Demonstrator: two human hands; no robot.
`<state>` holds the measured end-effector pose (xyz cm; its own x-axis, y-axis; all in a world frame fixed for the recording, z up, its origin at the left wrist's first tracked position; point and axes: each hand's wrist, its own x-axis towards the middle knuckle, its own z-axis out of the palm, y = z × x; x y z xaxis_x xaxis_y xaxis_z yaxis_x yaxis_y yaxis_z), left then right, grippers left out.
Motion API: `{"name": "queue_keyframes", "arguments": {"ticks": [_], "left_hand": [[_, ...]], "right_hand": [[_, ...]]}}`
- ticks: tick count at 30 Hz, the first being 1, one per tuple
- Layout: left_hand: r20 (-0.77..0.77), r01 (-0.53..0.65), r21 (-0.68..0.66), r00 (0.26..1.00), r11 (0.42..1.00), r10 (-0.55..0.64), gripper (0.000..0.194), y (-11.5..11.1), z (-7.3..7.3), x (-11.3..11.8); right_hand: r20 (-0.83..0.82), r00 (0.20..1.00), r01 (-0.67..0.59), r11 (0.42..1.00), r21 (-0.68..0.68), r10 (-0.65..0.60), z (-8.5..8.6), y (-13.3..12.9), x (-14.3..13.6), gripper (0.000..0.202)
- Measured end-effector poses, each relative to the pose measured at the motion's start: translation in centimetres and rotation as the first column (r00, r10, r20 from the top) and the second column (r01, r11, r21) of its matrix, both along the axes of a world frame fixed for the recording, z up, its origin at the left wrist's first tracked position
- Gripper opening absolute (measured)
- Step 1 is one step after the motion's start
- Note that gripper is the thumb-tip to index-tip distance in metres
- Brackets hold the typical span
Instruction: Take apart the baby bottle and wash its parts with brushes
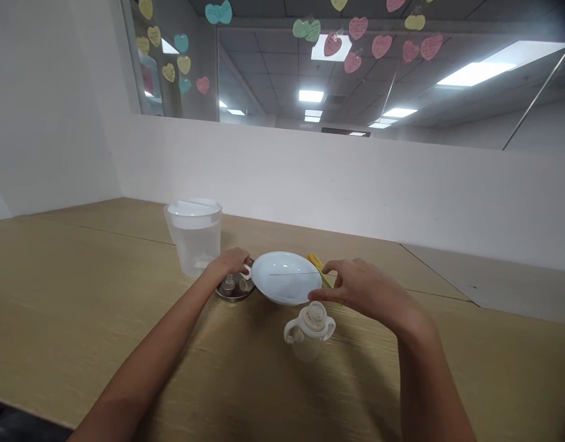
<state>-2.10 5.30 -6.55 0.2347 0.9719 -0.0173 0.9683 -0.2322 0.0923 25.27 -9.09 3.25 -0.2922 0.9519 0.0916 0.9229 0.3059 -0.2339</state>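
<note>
A white oval dish point(286, 279) is near the middle of the table. My left hand point(233, 261) has its fingers closed on the dish's left handle, above a round metal lid point(235, 288) with a clear knob. My right hand point(351, 283) is at the dish's right side, thumb and fingers spread apart; whether they touch the rim is unclear. A clear cup with two white handles point(309, 331) stands in front of the dish, just below my right thumb. Behind the dish's right edge lies something yellow and green point(315, 262), partly hidden by the dish and my right hand.
A clear pitcher with a white lid point(194, 236) stands behind and left of my left hand. The wooden table point(80, 294) meets a white wall point(264, 166) at the back, below a window with heart-shaped notes.
</note>
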Motion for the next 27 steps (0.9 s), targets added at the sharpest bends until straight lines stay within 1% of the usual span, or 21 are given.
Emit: {"name": "queue_keyframes", "arguments": {"ticks": [4, 7, 9, 12, 15, 17, 19, 22, 24, 27], "left_hand": [[-0.014, -0.012, 0.03, 1.0, 0.999, 0.013, 0.021, -0.2, 0.6, -0.3], [-0.002, -0.019, 0.074, 1.0, 0.997, 0.019, 0.019, -0.8, 1.8, -0.9], [0.004, -0.027, 0.117, 1.0, 0.993, 0.027, 0.02, -1.5, 3.0, -1.3], [0.02, -0.029, 0.202, 0.999, 0.979, 0.026, 0.023, -3.1, 5.4, -1.2], [0.04, 0.0, 0.281, 0.999, 0.96, -0.012, 0.024, -5.5, 7.8, 0.3], [0.049, 0.049, 0.322, 0.996, 0.945, -0.069, 0.023, -7.5, 8.9, 2.1], [0.074, 0.177, 0.369, 0.973, 0.913, -0.218, 0.025, -9.3, 9.6, 4.2], [0.08, 0.354, 0.411, 0.904, 0.84, -0.42, 0.022, -11.3, 9.7, 6.4], [0.087, 0.408, 0.444, 0.866, 0.797, -0.492, 0.022, -12.0, 9.5, 7.0], [0.101, 0.403, 0.499, 0.852, 0.767, -0.513, 0.023, -12.4, 9.3, 7.0]], "right_hand": [[-0.029, 0.999, -0.019, 0.999, -0.027, 0.018, 0.0, 0.1, 0.2, 0.049], [-0.052, 0.998, -0.045, 0.998, -0.054, 0.042, 0.2, 0.0, 0.5, 0.051], [-0.055, 0.998, -0.044, 0.998, -0.05, 0.041, 0.4, -0.1, 0.7, 0.051], [-0.084, 0.995, -0.051, 0.999, -0.013, 0.049, 0.4, 0.1, 0.6, 0.051], [-0.184, 0.977, -0.098, 0.994, 0.052, 0.106, -0.1, 1.0, -0.1, 0.05], [-0.306, 0.942, -0.108, 0.988, 0.107, 0.136, -0.8, 1.9, -0.9, 0.054], [-0.444, 0.883, -0.107, 0.986, 0.128, 0.154, -1.6, 2.7, -1.8, 0.063], [-0.613, 0.769, -0.182, 0.981, 0.065, 0.183, -2.4, 3.5, -3.0, 0.068], [-0.688, 0.695, -0.248, 0.968, 0.044, 0.209, -2.6, 3.6, -3.4, 0.062], [-0.746, 0.62, -0.278, 0.957, 0.081, 0.243, -2.7, 3.6, -3.7, 0.058]]}}
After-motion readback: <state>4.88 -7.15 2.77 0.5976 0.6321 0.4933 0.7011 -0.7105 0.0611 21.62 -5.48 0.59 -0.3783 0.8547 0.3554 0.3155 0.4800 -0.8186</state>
